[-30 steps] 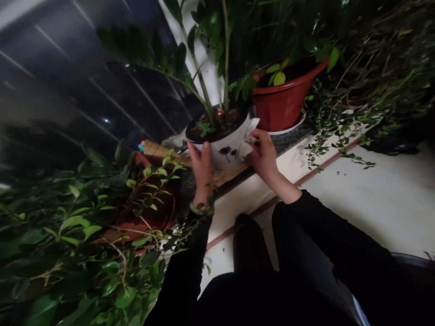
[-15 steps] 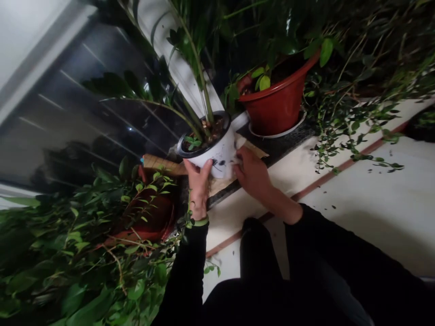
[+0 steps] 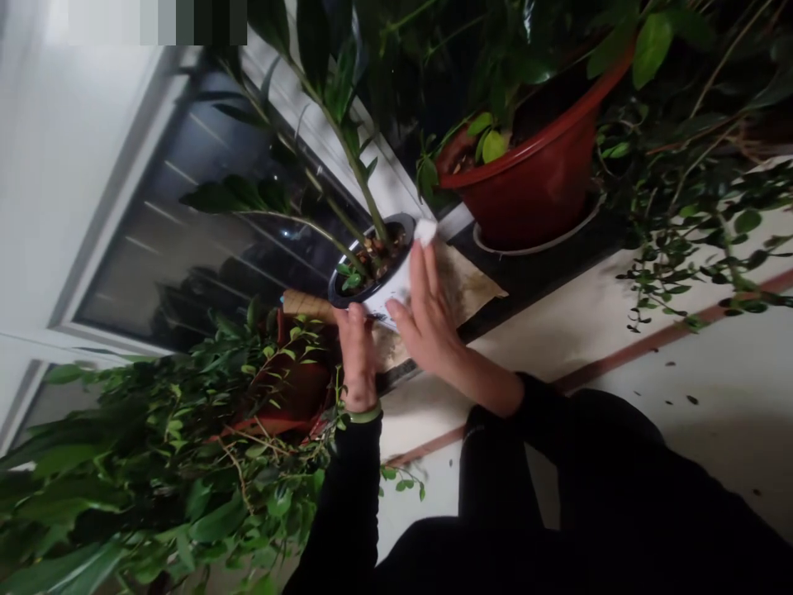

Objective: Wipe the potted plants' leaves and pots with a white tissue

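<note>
A white flowerpot (image 3: 396, 289) with a black inner rim and dark markings stands on the ledge, holding a tall leafy plant (image 3: 365, 186) in soil. My left hand (image 3: 358, 355) grips the near left side of the pot, its thumb against the wall and its other fingers partly hidden. Along the pot's right side lies my right hand (image 3: 427, 318), fingers stretched toward the far rim and thumb on the front. At those fingertips is a small white wad (image 3: 424, 230), perhaps tissue or sponge; the picture is too soft to tell.
A large red-brown flowerpot (image 3: 533, 186) on a white saucer stands to the right. Brownish paper (image 3: 474, 285) lies on the dark ledge (image 3: 526, 277). Trailing foliage (image 3: 154, 446) crowds the left, beside another reddish pot (image 3: 291, 384). A window (image 3: 204, 223) is behind.
My right hand has moved up the pot's right side toward the far rim, its curled fingers now stretched out with the white wad showing. My left hand stays on the pot.
</note>
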A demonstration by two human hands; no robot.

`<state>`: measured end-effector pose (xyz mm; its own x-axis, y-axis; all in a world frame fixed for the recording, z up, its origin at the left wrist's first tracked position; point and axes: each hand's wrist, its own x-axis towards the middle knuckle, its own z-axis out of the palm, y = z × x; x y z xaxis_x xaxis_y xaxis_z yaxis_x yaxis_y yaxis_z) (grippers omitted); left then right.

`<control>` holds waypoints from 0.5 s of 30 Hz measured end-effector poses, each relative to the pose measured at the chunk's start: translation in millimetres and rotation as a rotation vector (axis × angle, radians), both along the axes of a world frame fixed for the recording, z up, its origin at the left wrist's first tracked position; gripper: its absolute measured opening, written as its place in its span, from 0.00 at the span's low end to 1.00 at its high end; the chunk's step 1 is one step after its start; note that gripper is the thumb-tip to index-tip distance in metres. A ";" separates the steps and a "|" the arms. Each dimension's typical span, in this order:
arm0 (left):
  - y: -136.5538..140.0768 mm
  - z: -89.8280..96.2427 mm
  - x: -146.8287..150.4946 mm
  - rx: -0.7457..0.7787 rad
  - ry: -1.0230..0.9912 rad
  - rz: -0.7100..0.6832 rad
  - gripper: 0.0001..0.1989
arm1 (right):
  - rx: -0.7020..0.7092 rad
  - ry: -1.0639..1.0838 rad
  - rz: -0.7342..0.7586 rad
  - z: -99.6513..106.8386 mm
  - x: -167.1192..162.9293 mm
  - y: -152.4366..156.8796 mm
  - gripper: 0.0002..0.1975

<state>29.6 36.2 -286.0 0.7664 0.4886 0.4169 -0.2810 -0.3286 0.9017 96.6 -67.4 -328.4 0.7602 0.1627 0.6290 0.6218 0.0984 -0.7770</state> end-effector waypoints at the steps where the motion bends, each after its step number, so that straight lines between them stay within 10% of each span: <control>1: 0.1 0.2 2.4 -0.012 -0.001 0.000 0.44 | 0.027 0.025 0.011 6.4 16.3 1.7 0.45; 5: 2.1 1.4 11.1 -0.064 0.021 0.019 0.46 | 0.070 0.191 0.113 8.9 60.0 1.6 0.40; 12: 0.5 7.0 18.1 -0.159 -0.029 -0.072 0.39 | 0.089 0.237 0.102 -19.6 -16.2 -6.2 0.44; 15: 7.2 7.9 20.3 -0.175 -0.029 -0.055 0.41 | 0.131 0.191 0.115 -6.5 1.9 -4.1 0.44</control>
<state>49.9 43.4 -278.0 0.7829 0.5132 0.3518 -0.3212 -0.1509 0.9349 98.5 -71.4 -334.9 0.8487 0.1814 0.4968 0.4435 0.2678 -0.8554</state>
